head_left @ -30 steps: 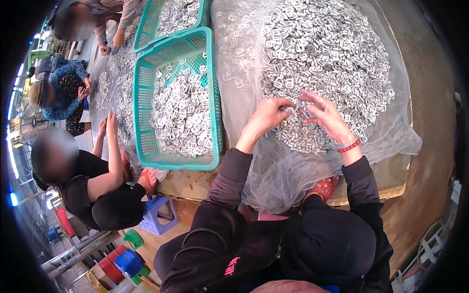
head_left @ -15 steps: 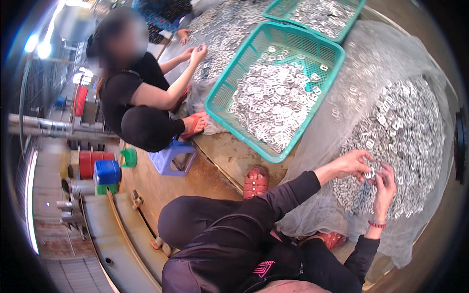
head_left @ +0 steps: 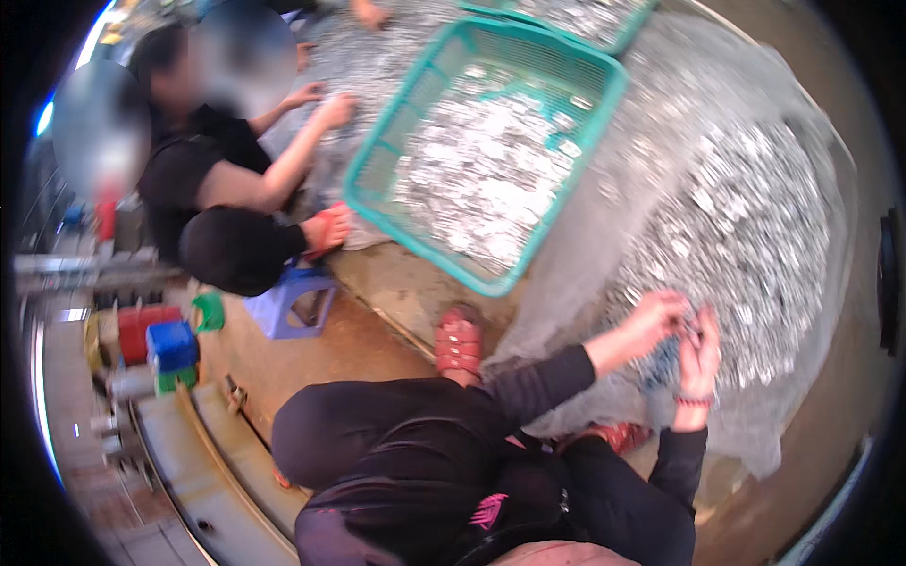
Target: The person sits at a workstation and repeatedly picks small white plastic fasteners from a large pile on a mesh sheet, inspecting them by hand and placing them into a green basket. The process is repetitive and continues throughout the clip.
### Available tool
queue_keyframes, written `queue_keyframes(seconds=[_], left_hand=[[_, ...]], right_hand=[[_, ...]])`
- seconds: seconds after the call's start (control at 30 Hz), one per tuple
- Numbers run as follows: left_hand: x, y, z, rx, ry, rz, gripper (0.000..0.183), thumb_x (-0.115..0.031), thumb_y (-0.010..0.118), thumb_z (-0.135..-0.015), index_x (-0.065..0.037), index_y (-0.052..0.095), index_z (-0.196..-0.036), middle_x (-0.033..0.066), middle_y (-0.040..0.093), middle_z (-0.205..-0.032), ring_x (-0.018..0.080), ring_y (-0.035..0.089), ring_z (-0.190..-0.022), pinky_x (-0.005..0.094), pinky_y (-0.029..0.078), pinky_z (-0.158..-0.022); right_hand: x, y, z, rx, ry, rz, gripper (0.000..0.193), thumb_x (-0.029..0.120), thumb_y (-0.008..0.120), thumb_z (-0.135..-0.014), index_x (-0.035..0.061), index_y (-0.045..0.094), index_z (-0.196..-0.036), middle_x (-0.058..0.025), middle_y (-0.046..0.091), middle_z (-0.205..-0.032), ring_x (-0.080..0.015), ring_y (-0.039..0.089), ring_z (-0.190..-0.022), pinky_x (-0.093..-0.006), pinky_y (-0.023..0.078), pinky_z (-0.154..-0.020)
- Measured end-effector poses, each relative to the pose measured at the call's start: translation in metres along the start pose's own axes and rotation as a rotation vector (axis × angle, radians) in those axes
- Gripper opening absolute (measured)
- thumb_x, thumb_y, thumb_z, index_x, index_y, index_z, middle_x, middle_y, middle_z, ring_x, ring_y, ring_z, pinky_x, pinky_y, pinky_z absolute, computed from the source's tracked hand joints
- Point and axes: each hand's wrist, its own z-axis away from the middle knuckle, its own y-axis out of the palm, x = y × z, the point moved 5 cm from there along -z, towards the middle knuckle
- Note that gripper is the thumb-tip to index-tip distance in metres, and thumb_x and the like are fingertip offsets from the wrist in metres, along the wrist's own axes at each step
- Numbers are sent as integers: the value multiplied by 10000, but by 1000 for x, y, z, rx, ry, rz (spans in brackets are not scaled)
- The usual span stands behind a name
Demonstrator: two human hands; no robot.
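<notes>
My left hand (head_left: 656,319) and my right hand (head_left: 699,355) meet fingertip to fingertip above the near edge of a heap of small silver metal pieces (head_left: 741,255). The pieces are flat and look like little slotted buckles. Both hands have bent, closed fingers. Motion blur hides what sits between the fingertips. A red bead bracelet (head_left: 694,402) circles my right wrist. Beneath the heap lies a translucent plastic sheet (head_left: 566,325). To the left of it, a green plastic basket (head_left: 491,283) holds many more silver pieces.
A second green basket (head_left: 621,40) with pieces adjoins the first at the far side. On the left a co-worker in black (head_left: 222,174) sits on a blue-purple stool (head_left: 294,311), hands over another spread of pieces. My red sandal (head_left: 459,341) is near the basket.
The whole view has shifted, so the baskets, heap and co-worker appear farther left and higher. My hands remain together over the heap; the small metal piece earlier visible between them is now blurred.
</notes>
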Motion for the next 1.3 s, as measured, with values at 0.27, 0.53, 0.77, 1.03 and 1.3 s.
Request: queue_keyframes(seconds=[0.27, 0.53, 0.77, 1.03, 1.3], left_hand=[[-41, -8, 4, 60, 113, -337, 204, -115, 534, -923, 7, 603, -1072, 61, 627, -912, 143, 604, -702, 271, 520, -678], [-70, 19, 25, 155, 615, -1216, 238, -82, 695, -818, -11, 647, -1040, 82, 627, -851, 220, 623, -765, 342, 522, -711], [-55, 43, 34, 188, 783, -2062, 102, -104, 590, -820, -21, 565, -873, 120, 527, -933, 304, 564, -948, 431, 506, -689], [-99, 42, 33, 198, 882, -1487, 174, 34, 575, -847, -15, 603, -1012, 109, 645, -881, 260, 655, -796, 349, 553, -693], [-38, 0, 5, 298, -17, -189, 269, -162, 376, -965, 8, 540, -1093, 145, 597, -1064, 264, 616, -993, 412, 578, -773]], right_hand=[[4, 33, 11, 123, 34, 380, 309, 54, 623, -887, -9, 566, -1185, -11, 607, -744, -52, 543, -551, -168, 386, -413], [7, 17, 10, 113, 128, 129, 105, 66, 632, -886, 32, 606, -981, -16, 601, -694, -45, 496, -472, -158, 280, -345], [-8, 8, 9, 10, 22, 216, 62, 46, 632, -865, 23, 617, -921, -25, 603, -661, -57, 521, -478, -168, 306, -357], [11, -9, -6, 34, 121, -89, 110, 50, 602, -884, 22, 585, -989, -15, 567, -727, -88, 503, -537, -175, 350, -414], [48, 66, 44, 250, -600, 744, 174, 0, 546, -873, 14, 617, -1031, -102, 599, -1021, -165, 617, -860, -256, 534, -665]])
